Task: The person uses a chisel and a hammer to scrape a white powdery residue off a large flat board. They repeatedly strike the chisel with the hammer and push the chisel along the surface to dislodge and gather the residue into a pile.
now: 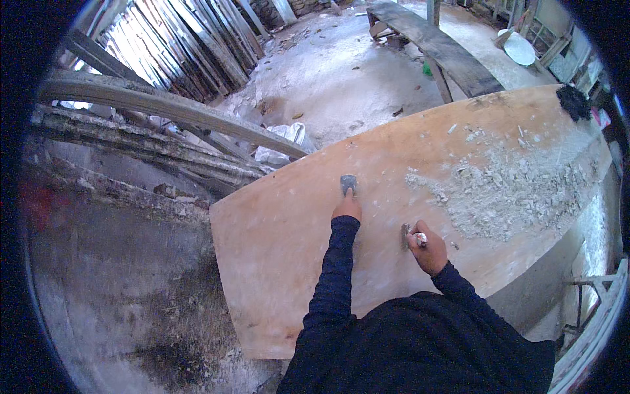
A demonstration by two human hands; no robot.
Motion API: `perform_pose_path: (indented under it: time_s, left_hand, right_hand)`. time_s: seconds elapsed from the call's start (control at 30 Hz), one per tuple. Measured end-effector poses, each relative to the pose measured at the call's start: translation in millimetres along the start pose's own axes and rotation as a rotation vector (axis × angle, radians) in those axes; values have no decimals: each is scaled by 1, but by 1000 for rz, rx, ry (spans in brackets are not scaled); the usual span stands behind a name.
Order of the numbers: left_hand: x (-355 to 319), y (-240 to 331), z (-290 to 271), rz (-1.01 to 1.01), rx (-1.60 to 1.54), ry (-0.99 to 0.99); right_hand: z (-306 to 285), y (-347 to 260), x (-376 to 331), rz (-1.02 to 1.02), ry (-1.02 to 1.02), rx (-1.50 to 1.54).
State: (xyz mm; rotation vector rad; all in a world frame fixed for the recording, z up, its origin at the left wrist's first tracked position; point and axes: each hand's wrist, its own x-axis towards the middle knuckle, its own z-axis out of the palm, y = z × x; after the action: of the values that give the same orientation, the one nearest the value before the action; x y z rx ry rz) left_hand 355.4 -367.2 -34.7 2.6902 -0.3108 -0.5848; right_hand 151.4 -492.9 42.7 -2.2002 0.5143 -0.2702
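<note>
My left hand [348, 207] reaches forward over a tan wooden board [275, 276], its fingers closed on a small flat grey blade-like piece [348, 181] at the board's surface. To the right and nearer me, my right hand [430, 251] is wrapped round the whitish handle of a scraper [406, 236]. The scraper's narrow dark edge sits at the board, left of the fist. A heap of pale chips and flakes [512, 197] covers the board's right part, beyond my right hand. Some fingers of both hands are hidden.
A black crumpled bundle [573, 103] lies at the board's far right corner. Behind stand a dark plank bench [440, 46] and a white round basin [517, 47]. Wooden beams [164, 108] and a white sack [283, 143] flank the left; stacked slats [197, 46] lean further back.
</note>
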Motion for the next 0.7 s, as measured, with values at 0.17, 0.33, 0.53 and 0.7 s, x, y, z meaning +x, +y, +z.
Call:
perform_pose_path:
  time_s: [0.17,0.33,0.53,0.7]
  left_hand:
    - [-28,-6,1,25,21,-46]
    - [-39,0,5,-53,13,-35]
    - [-6,0,-1,-29,5,26]
    - [-35,4,1,12,65,-22]
  right_hand:
    - [-5,8,-5,15,-4,37]
    - [-1,13,-4,40,-16,9]
    - [1,9,-1,13,-26,21]
    - [-3,16,-6,42,-10,49]
